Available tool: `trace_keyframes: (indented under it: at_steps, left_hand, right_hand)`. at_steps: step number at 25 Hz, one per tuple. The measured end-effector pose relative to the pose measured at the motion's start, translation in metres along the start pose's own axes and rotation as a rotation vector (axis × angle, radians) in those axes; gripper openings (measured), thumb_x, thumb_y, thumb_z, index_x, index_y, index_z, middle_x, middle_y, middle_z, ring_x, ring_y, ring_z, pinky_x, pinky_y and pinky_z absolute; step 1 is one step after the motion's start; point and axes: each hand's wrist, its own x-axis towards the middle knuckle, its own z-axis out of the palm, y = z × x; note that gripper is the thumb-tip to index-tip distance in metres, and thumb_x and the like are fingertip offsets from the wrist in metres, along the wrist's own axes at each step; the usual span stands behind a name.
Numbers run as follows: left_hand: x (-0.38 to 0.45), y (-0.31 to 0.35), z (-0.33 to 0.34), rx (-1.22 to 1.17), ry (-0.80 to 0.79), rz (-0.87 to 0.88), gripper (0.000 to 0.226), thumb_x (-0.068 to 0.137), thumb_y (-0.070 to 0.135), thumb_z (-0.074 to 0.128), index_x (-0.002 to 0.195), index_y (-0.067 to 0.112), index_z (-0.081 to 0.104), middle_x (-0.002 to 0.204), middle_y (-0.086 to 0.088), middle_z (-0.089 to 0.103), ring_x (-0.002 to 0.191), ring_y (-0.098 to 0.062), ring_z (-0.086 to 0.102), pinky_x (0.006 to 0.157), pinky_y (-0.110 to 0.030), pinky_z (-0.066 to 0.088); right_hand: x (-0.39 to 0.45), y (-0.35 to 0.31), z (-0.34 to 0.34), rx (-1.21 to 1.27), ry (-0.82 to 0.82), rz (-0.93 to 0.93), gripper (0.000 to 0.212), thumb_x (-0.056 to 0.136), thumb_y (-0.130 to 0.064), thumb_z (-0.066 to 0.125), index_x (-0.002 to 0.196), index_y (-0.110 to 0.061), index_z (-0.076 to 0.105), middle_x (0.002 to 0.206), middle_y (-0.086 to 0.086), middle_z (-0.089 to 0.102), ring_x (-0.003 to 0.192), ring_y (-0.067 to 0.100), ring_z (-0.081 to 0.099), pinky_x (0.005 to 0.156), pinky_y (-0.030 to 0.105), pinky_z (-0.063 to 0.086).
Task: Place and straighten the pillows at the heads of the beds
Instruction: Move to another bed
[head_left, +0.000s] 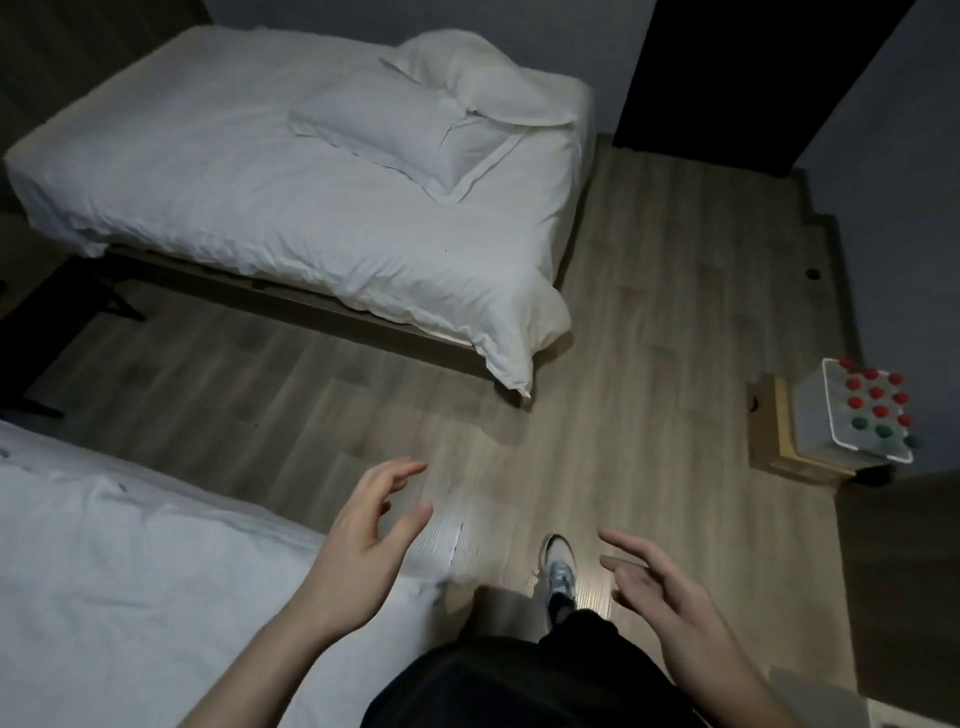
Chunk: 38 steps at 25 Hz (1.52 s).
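Two white pillows lie on the far bed (218, 171) near its right end. The flat pillow (400, 130) rests askew on the duvet, and the crumpled pillow (488, 78) sits behind it, overlapping its corner. A second white bed (104, 545) fills the lower left beside me. My left hand (363, 540) hovers over that bed's edge, fingers apart, holding nothing. My right hand (660, 587) floats over the floor, also open and empty. Both hands are far from the pillows.
Wooden floor (649, 312) runs between the beds. A pack of bottles with red and green caps (862, 410) sits on a cardboard box (779, 431) by the right wall. A dark doorway (727, 67) stands behind the far bed. My shoe (558, 571) is on the floor.
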Motion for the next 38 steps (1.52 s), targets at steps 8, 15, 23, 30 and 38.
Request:
trace_keyframes:
  at_steps: [8,15,23,30,38]
  left_hand:
    - [0.118,0.039,0.046,-0.072,0.225,-0.142,0.039,0.094,0.049,0.060,0.133,0.046,0.059,0.145,0.021,0.055,0.133,0.003,0.052,0.107,-0.025,0.044]
    - [0.238,0.064,0.012,-0.089,0.311,-0.184,0.040,0.090,0.054,0.060,0.129,0.048,0.061,0.143,0.019,0.056,0.134,0.003,0.052,0.113,-0.040,0.043]
    - [0.439,0.065,-0.069,-0.001,0.174,-0.098,0.039,0.090,0.053,0.059,0.126,0.041,0.063,0.140,0.018,0.057,0.131,-0.003,0.056,0.110,-0.037,0.046]
    - [0.578,0.070,-0.126,0.019,0.200,-0.100,0.030,0.098,0.038,0.062,0.128,0.036,0.064,0.138,0.017,0.060,0.129,-0.002,0.056,0.107,-0.030,0.045]
    - [0.668,0.034,-0.226,-0.043,0.329,-0.213,0.033,0.096,0.046,0.064,0.126,0.034,0.065,0.136,0.019,0.060,0.129,-0.003,0.057,0.104,-0.031,0.048]
  right_hand:
    - [0.210,-0.104,-0.093,-0.156,-0.233,-0.048,0.033,0.102,-0.025,0.064,0.120,-0.052,0.071,0.119,-0.007,0.075,0.120,-0.007,0.064,0.093,0.006,0.047]
    - [0.340,-0.190,-0.082,-0.165,-0.334,-0.089,0.034,0.102,-0.021,0.064,0.124,-0.047,0.072,0.117,-0.012,0.077,0.119,-0.008,0.064,0.091,0.006,0.048]
    - [0.478,-0.254,-0.060,-0.098,-0.152,-0.054,0.034,0.086,-0.045,0.067,0.118,-0.050,0.074,0.121,-0.014,0.077,0.118,0.005,0.070,0.102,0.036,0.056]
    - [0.619,-0.329,-0.022,-0.127,-0.189,-0.053,0.025,0.098,-0.041,0.066,0.120,-0.051,0.072,0.119,-0.019,0.075,0.113,0.000,0.069,0.094,0.021,0.056]
    - [0.765,-0.427,0.064,-0.138,-0.301,-0.079,0.028,0.106,-0.023,0.060,0.124,-0.041,0.072,0.131,-0.017,0.072,0.124,0.004,0.065,0.110,0.048,0.052]
